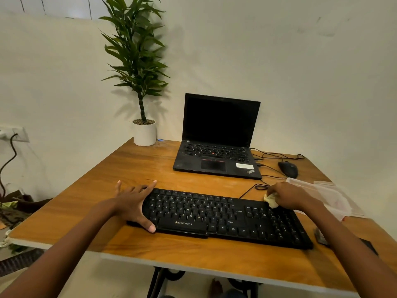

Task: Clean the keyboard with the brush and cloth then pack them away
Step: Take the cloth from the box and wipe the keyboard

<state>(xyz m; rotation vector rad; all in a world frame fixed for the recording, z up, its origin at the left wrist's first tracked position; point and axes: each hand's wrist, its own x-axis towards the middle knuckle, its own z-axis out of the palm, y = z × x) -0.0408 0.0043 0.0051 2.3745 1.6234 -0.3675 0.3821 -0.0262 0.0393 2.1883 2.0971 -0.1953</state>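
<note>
On the left, the left hand (131, 203) lies flat over the left end of the keyboard (214, 216). Its fingers are straight and spread toward the far edge and the thumb hooks the near edge, so it braces and grasps nothing. The keyboard sits on the near half of the table (129, 166), its long axis running left to right and skewed a little, with the right end nearer.

Toward the right, a crumpled pale cloth (271, 200) touches the far edge of the keyboard, just above the block of keys left of the number pad. The right hand (287, 195) has its fingers curled round the cloth, which pokes out on the hand's left side.

I judge this to be the wiping step. Nearly the whole key field lies left of and nearer than the cloth, so the wipe should run leftward along the long axis, toward the bracing hand.

Just right of the right hand lies a clear plastic pouch (328, 194). Only 1 dark object (321, 236) shows beside the forearm; whether it is the brush I cannot tell.
</note>
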